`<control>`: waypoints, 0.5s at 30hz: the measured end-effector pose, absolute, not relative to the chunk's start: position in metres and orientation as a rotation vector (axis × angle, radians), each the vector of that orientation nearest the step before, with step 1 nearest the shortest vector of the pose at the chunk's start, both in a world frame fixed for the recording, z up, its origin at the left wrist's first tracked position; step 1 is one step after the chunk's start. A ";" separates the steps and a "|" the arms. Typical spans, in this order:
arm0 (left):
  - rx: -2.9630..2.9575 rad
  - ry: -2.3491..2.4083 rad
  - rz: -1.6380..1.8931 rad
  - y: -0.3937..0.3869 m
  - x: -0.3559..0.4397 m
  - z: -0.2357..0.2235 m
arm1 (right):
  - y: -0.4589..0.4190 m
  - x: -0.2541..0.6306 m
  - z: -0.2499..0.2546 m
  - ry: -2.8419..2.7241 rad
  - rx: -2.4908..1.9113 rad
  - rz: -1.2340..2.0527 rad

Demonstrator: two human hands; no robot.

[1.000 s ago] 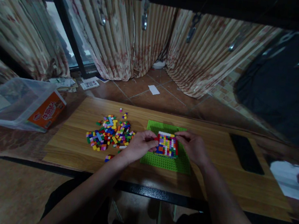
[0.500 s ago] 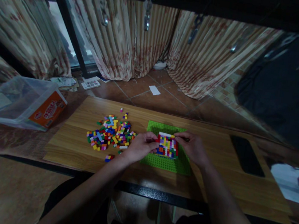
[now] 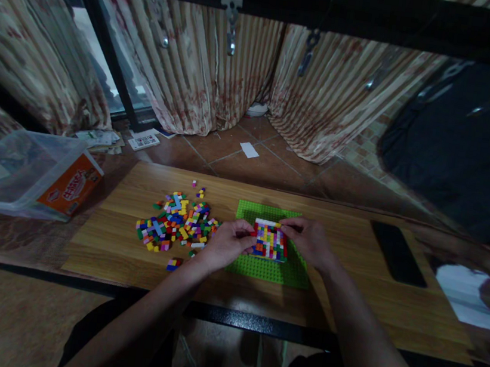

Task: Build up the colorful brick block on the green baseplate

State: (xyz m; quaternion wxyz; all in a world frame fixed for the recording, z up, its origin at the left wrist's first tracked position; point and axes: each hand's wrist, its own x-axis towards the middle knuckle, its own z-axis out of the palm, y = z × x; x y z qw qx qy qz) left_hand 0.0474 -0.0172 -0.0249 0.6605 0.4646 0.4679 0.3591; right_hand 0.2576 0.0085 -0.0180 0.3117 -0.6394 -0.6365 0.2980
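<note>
A building-brick assembly (image 3: 270, 241) of many colours lies on a green studded baseplate (image 3: 267, 272), with a white row along its far edge and red along its right side. At the left edge of the assembly, my left hand (image 3: 228, 243) is closed, thumb and fingers pinching by a bit of red. My right hand (image 3: 310, 241) is also closed, its fingertips gripping the far right corner near a yellow brick. The fingers partly cover both spots they touch. Left of my left hand spreads a pile of loose building bricks (image 3: 186, 221).
The wooden board (image 3: 337, 304) carries all this, with a dark phone-like slab (image 3: 398, 253) at right. White paper (image 3: 474, 298) lies beyond it. A clear plastic bin (image 3: 21, 169) with an orange label stands at far left. Striped curtains (image 3: 241, 75) hang behind.
The whole view has shifted slightly, so things sit a little lower and further left. Both hands keep their places at the assembly, with hardly any movement against it.
</note>
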 end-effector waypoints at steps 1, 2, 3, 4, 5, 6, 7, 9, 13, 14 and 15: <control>1.048 1.059 0.812 -0.017 0.047 -0.024 | 0.008 0.257 -0.018 -1.677 -1.688 0.790; 1.041 1.062 0.813 -0.017 0.047 -0.024 | 0.008 0.256 -0.018 -1.672 -1.687 0.791; 1.033 1.065 0.815 -0.017 0.047 -0.023 | 0.008 0.255 -0.018 -1.671 -1.687 0.791; 1.029 1.067 0.816 -0.017 0.047 -0.022 | 0.008 0.255 -0.019 -1.665 -1.685 0.794; 1.029 1.068 0.814 -0.017 0.047 -0.021 | 0.007 0.256 -0.020 -1.650 -1.677 0.806; 1.032 1.068 0.814 -0.017 0.047 -0.021 | 0.007 0.258 -0.021 -1.623 -1.663 0.825; 1.036 1.068 0.813 -0.017 0.046 -0.020 | 0.007 0.260 -0.022 -1.584 -1.642 0.847; 1.043 1.068 0.805 -0.017 0.046 -0.020 | 0.008 0.267 -0.025 -1.486 -1.594 0.889; 1.050 1.068 0.797 -0.018 0.045 -0.021 | 0.009 0.283 -0.026 -1.382 -1.556 0.887; 1.053 1.070 0.798 -0.018 0.045 -0.021 | 0.009 0.285 -0.026 -1.387 -1.557 0.877; 1.056 1.069 0.799 -0.018 0.045 -0.021 | 0.009 0.286 -0.025 -1.397 -1.561 0.870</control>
